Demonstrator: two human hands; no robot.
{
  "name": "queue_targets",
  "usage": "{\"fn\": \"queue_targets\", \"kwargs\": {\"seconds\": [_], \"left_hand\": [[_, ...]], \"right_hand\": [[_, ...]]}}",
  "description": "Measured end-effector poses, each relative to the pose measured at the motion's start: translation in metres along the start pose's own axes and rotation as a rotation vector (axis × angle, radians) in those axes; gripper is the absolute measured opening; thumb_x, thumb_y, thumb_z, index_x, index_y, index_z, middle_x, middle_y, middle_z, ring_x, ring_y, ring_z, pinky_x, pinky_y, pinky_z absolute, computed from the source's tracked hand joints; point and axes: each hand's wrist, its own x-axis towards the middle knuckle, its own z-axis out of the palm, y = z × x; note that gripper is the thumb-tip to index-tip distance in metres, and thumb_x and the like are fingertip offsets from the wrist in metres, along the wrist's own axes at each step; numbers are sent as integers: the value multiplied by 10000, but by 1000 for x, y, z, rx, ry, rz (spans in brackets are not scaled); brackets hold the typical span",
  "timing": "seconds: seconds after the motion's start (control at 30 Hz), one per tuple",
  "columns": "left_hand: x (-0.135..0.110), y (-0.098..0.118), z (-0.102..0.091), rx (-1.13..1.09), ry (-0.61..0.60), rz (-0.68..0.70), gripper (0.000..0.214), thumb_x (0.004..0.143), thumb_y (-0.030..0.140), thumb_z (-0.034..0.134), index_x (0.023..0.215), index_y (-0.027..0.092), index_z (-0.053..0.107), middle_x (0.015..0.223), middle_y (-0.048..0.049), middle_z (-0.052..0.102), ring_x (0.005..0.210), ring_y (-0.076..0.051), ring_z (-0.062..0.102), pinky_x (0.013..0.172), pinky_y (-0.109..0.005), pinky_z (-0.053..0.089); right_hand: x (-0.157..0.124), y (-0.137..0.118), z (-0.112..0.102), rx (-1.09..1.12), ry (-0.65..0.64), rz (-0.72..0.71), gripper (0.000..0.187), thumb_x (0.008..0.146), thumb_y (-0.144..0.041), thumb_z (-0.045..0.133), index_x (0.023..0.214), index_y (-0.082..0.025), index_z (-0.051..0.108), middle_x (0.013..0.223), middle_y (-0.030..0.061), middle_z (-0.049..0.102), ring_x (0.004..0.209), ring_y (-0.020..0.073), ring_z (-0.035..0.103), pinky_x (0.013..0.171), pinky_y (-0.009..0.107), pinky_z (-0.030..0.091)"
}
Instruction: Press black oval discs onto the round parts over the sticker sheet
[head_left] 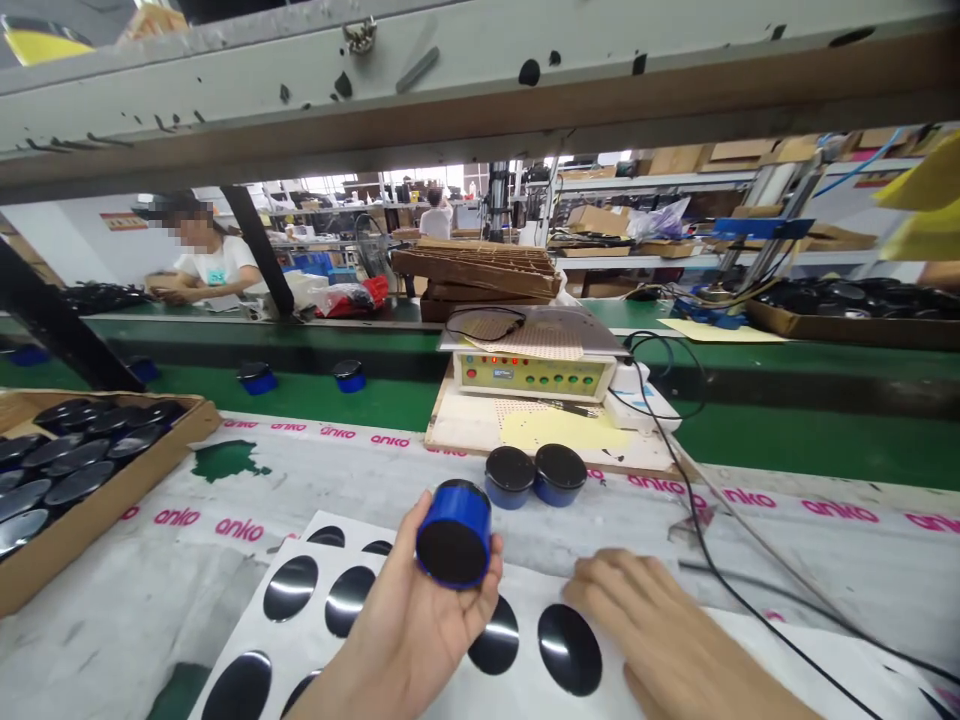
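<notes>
Factory assembly line, with a tabletop (pixel 787 560) covered in white film printed "anko" in pink. Left hand (pixel 409 630) is raised above the tabletop, its fingers (pixel 491 590) grasping a blue cylindrical unit (pixel 454 534) whose dark round end faces the camera. Right hand (pixel 660 640) lies palm down, fingers (pixel 600 572) released and flat on a white sticker sheet (pixel 517 690) carrying glossy black oval stickers (pixel 569 648). Two further blue units (pixel 535 475) stand upright, touching one another, just beyond the held unit. Behind them sits a beige control box (pixel 529 375) with red and green lights, on a board. A black cable (pixel 720 575) runs from it across the tabletop to the right. At left, a cardboard box (pixel 90 510) holds black discs. Beyond the green conveyor (pixel 825 440), a seated person (pixel 202 262) works.
</notes>
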Motion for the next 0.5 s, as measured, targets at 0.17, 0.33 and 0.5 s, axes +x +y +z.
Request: {"fn": "queue_targets", "kwargs": {"seconds": [0.17, 0.33, 0.5], "left_hand": [[6, -7, -7, -84, 75, 128, 324, 906, 323, 617, 1053, 39, 569, 931, -169, 688, 855, -246, 712, 769, -319, 614], [26, -10, -30, -115, 76, 225, 319, 922, 318, 590, 1067, 34, 589, 1010, -173, 688, 926, -268, 702, 831, -350, 607], [32, -15, -37, -95, 68, 262, 318, 906, 318, 618, 1069, 46, 604, 1033, -170, 694, 945, -265, 697, 880, -371, 590]], "right_hand": [[18, -18, 25, 312, -161, -95, 428, 558, -141, 576, 981, -210, 566, 974, 46, 615, 799, 242, 506, 666, 362, 412], [26, -20, 7, 361, -316, -35, 442, 550, -49, 544, 969, -191, 567, 972, 72, 567, 886, 247, 481, 843, 406, 381], [27, -13, -5, 196, -251, -248, 229, 648, -94, 580, 851, -200, 577, 844, 20, 581, 728, 208, 467, 747, 375, 369]]}}
